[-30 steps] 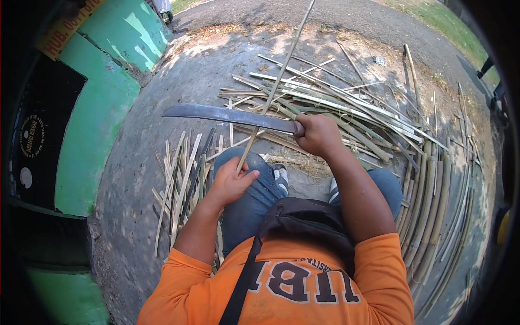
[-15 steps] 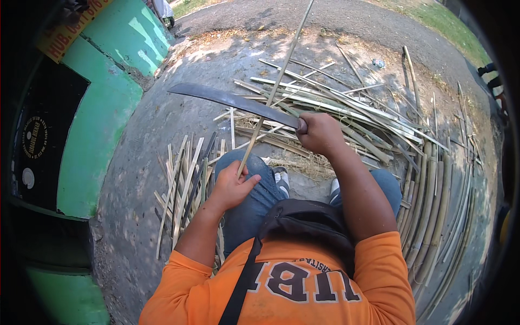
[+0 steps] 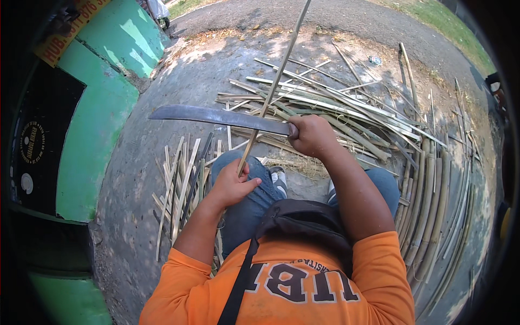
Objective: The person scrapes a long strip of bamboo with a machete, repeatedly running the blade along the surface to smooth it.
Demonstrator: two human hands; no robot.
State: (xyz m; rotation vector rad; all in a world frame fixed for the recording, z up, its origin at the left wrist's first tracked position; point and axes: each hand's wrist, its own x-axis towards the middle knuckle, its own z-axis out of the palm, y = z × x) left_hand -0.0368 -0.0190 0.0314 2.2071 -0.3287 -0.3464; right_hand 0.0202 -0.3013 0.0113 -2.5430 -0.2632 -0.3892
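Note:
Over my left knee, my left hand (image 3: pixel 236 184) is closed round the lower end of a long, thin bamboo strip (image 3: pixel 280 70). The strip slants up and away past the top edge of the view. My right hand (image 3: pixel 314 135) grips the handle of a machete (image 3: pixel 216 116), out in front of my right knee. Its long grey blade points left and lies across the strip, a short way above my left hand. Whether the cutting edge bites into the strip I cannot tell.
A heap of split bamboo strips (image 3: pixel 346 105) lies ahead of my feet. More cut strips (image 3: pixel 179 189) lie by my left leg, and whole bamboo poles (image 3: pixel 430 200) lie along my right. A green wall (image 3: pixel 97 130) stands at the left, and a road (image 3: pixel 346 16) runs beyond.
The machete has slid down the strip toward my left hand and shifted left, its blade now more level. My left hand keeps its hold with little movement.

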